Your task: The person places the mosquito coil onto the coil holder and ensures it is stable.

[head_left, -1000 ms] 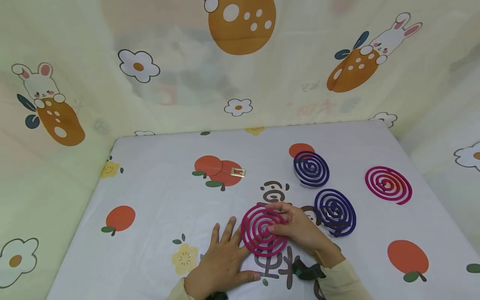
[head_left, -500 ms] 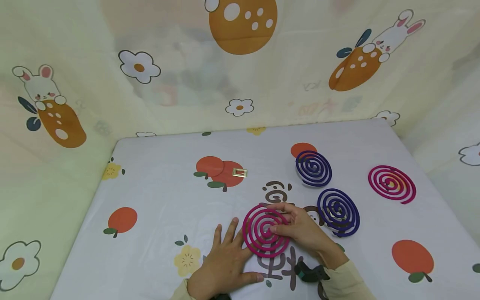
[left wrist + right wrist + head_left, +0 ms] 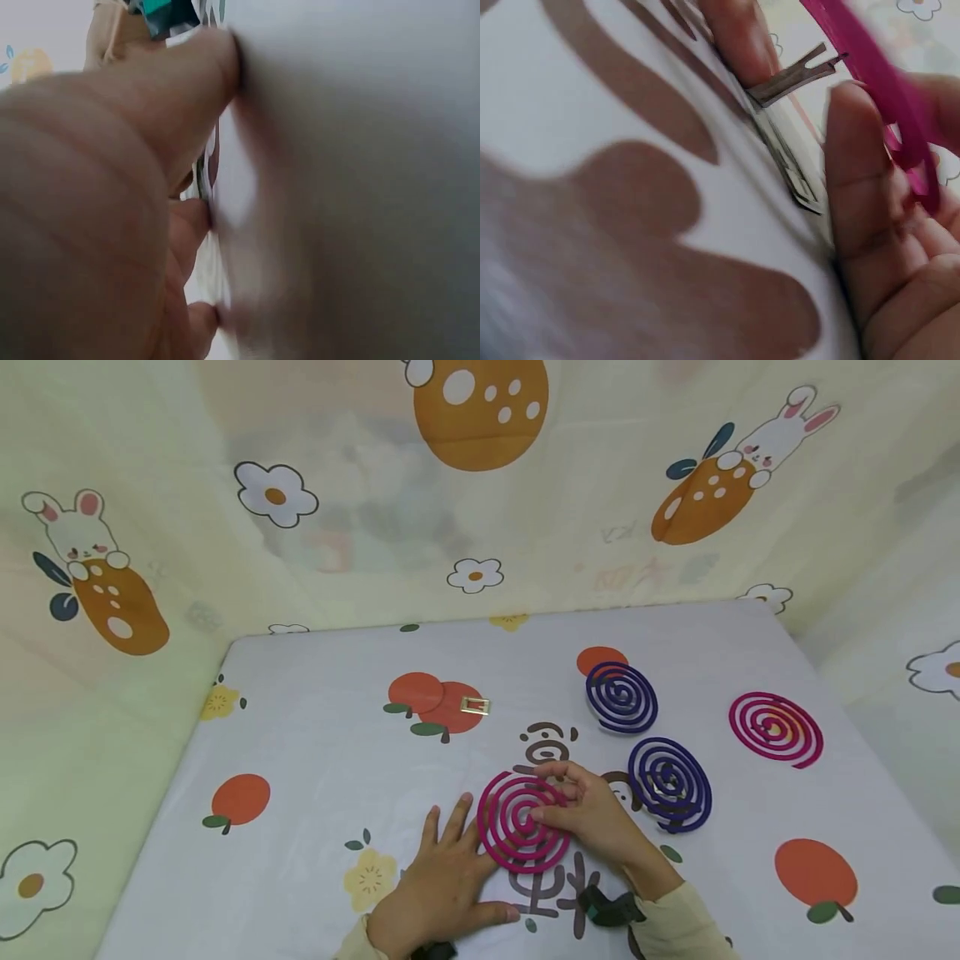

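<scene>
My right hand (image 3: 592, 814) pinches a pink mosquito coil (image 3: 497, 841) near its centre, thumb on top and fingers underneath. The right wrist view shows the coil (image 3: 877, 71) tilted close over a small metal coil stand (image 3: 799, 75), whose forked prong sticks up. The stand's base lies flat on the table. My left hand (image 3: 442, 885) rests on the tabletop with fingers spread, partly under the coil's left edge. A fingertip (image 3: 742, 45) of it is right at the stand's base. In the left wrist view the left thumb (image 3: 180, 90) lies along the table.
Two dark blue mosquito coils, the far one (image 3: 647, 687) and the near one (image 3: 701, 777), lie right of centre. Another pink coil (image 3: 738, 727) is at the far right. A loose gold metal stand (image 3: 475, 705) sits on the printed white tablecloth (image 3: 322, 735).
The pink coil in my right hand has shifted slightly left, and the right hand with it. My left hand stays in place on the table.
</scene>
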A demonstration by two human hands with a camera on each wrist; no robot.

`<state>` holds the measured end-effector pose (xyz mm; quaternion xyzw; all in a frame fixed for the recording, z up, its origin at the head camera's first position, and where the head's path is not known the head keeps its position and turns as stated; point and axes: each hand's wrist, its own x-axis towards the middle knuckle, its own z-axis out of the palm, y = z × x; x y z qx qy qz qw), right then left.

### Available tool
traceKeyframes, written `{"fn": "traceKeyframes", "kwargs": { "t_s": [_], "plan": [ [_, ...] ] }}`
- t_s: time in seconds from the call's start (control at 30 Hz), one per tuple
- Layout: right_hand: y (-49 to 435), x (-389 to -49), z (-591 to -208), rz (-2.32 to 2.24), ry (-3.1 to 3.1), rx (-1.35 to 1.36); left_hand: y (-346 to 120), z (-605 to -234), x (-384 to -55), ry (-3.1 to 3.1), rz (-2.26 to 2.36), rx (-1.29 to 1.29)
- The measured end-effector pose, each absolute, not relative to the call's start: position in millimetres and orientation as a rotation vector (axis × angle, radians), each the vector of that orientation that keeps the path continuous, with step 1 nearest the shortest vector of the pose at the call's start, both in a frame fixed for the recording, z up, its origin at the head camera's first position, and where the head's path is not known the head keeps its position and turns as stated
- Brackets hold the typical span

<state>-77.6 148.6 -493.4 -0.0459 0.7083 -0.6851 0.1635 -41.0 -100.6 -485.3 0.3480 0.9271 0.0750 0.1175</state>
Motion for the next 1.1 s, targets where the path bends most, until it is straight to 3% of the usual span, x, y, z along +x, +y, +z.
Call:
{"fn": "traceKeyframes", "kwargs": {
  "t_s": [1.1],
  "plan": [
    [148.5, -78.8, -491.3, -1.923, 1.984, -0.227, -106.7, -483.7, -51.0, 2.661, 0.269, 1.033]
  ]
}}
